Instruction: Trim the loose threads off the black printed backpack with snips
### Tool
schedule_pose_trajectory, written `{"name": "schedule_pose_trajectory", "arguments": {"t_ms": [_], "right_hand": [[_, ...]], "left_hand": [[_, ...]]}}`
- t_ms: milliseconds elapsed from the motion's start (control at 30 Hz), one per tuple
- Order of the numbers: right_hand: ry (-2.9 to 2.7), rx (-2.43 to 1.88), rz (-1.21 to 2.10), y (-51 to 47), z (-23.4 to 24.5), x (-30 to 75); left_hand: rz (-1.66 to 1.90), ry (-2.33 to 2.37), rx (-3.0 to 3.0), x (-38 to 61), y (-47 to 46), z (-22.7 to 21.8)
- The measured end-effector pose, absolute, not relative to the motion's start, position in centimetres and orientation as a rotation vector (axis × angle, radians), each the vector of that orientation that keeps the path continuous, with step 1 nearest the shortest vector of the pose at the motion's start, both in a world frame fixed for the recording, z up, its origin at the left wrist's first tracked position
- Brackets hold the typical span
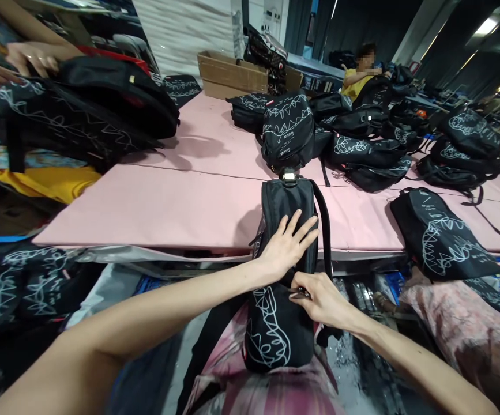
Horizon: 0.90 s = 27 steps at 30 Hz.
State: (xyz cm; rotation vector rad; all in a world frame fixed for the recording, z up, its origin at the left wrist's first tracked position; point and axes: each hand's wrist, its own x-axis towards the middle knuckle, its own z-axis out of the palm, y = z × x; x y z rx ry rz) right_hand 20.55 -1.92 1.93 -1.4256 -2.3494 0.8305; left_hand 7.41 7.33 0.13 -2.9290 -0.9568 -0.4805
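Note:
A black backpack (279,334) with white scribbled line drawings lies lengthwise in front of me. Its near end rests against my lap and its far end is on the pink table. My left hand (286,248) presses flat on the bag's upper part, fingers spread. Closed around a pair of small dark metal thread snips (301,293), my right hand (321,297) is at the bag's middle, just below the left hand. The snips' tips point left over the black fabric; whether they touch a thread is too small to tell. A black strap (325,230) runs along the bag's right side.
Finished-looking black backpacks (362,144) are heaped across the pink table (180,202). At left, another person's hand (33,57) rests on an opened backpack (89,109). A single bag (444,230) lies at right beside a seated person's leg. A cardboard box (232,75) stands behind.

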Motion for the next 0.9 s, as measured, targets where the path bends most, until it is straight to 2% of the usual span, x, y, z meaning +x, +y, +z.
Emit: {"name": "schedule_pose_trajectory", "arguments": {"t_ms": [233,367,467,600,767,900], "right_hand": [[-2.213,-1.296,0.934,-3.2,1.1,22.6],[-2.183,-1.336,0.922,-3.8,0.5,23.6],[-2.217,-1.314,0.857,-4.5,-0.3,23.9],[-2.274,-1.185,0.55,-5.7,-2.3,23.8],[-2.313,-1.007,0.092,-6.6,-4.9,23.9],[-2.301,-0.965,-0.05,-6.5,-5.3,23.9]], "left_hand": [[-0.866,-0.73,-3.097,4.3,6.7,0.3],[-0.743,-0.588,-3.258,2.2,3.9,-1.2],[-0.766,-0.748,-3.199,1.9,1.3,-2.6],[-0.921,-0.833,-3.077,2.3,-0.7,-3.8],[-1.047,-0.67,-3.05,2.5,-1.0,-5.1],[-1.113,-0.633,-3.054,2.7,-0.7,-5.6]]}}
